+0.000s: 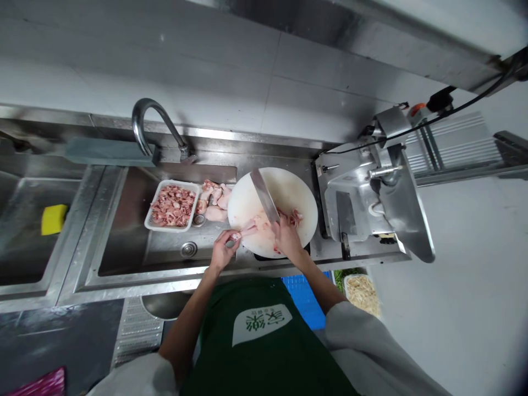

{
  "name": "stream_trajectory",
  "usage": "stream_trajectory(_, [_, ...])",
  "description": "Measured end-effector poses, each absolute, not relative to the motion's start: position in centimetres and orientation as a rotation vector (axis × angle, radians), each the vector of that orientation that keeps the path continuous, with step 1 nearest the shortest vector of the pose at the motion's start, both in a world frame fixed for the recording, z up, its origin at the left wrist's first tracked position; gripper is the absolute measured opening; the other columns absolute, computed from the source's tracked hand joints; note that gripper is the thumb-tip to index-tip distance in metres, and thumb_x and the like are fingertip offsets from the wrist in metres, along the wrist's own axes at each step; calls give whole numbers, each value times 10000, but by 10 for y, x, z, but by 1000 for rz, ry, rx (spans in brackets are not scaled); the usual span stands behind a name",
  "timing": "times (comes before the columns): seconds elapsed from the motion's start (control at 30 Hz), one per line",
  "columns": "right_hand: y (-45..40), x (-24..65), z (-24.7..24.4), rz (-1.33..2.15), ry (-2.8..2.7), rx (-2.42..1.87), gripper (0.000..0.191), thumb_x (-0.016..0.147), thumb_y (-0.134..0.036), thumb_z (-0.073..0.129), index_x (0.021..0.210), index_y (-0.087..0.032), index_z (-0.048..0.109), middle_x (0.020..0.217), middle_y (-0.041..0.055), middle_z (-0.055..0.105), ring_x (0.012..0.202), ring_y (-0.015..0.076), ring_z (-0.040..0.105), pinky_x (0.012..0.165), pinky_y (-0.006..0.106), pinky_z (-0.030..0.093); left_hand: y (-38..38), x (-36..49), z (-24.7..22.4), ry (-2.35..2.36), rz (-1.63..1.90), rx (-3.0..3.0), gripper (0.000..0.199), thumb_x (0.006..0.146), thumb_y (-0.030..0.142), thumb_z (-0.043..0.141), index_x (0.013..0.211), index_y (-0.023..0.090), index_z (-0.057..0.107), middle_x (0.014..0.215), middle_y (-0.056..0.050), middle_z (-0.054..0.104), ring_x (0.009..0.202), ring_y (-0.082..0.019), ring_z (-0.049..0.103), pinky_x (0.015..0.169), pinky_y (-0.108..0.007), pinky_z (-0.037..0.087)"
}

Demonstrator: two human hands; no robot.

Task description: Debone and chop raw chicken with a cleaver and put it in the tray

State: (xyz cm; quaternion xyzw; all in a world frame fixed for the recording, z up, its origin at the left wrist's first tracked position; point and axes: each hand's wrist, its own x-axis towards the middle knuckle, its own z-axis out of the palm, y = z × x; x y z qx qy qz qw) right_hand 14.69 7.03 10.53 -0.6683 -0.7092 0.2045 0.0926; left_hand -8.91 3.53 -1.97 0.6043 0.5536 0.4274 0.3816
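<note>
On the round white cutting board (292, 190) lies a piece of raw chicken (249, 227), its bone end pinched in my left hand (224, 248) at the board's left edge. My right hand (287, 240) grips a cleaver (264, 193), whose broad blade points up and to the left across the board. Small cut scraps of meat (295, 218) sit just right of the cleaver. The cleaver's handle is hidden in my fist. Several larger raw chicken pieces (216, 201) lie in the sink, left of the board.
A white basket (149, 220) of chopped meat stands in the sink (165, 253) under a curved faucet (159, 110). To the right is a metal slicing machine (391, 192), with a second cleaver (345, 214) beside it. A yellow sponge (54, 219) is in the left sink.
</note>
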Motion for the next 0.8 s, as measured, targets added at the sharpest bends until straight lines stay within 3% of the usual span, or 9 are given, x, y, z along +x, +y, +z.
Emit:
stream_trajectory(0.13, [56,114,107,594,-2003,-2059,444,1051,-293,293,1382,-73,491,1138,225,674,1114,336,635,969,438,488,33,-87,-20,1431,1119,1497,192,879,311,649,1045,219,678,979,-54,659,852,-164,642,799,-308,557])
stream_trajectory(0.27, [44,93,60,773,-2143,-2185,370,1004,-206,422,1334,-88,539,1118,208,688,1055,289,669,930,370,505,35,-86,-21,1418,1118,1493,180,888,295,635,1042,215,681,969,-49,655,818,-153,631,790,-300,551])
stream_trajectory(0.4, [54,104,28,873,-2182,-2160,364,970,-180,514,1323,-97,548,1194,193,676,1170,255,628,989,330,462,35,-88,-25,1415,1107,1501,178,872,279,634,1029,208,679,966,-46,648,822,-153,621,796,-294,544])
stream_trajectory(0.63, [68,147,34,806,-2131,-2006,423,944,-173,545,1352,-64,522,1443,221,519,1421,267,397,1153,423,321,38,-82,-27,1506,1100,1530,154,826,245,626,965,191,663,879,-29,637,760,-145,579,752,-284,511])
stream_trajectory(0.8, [66,133,63,751,-2155,-2015,396,970,-177,465,1346,-77,539,1238,209,652,1303,313,513,1122,490,342,38,-82,-22,1534,1116,1552,125,822,247,617,931,198,649,834,-14,606,745,-147,557,740,-280,490])
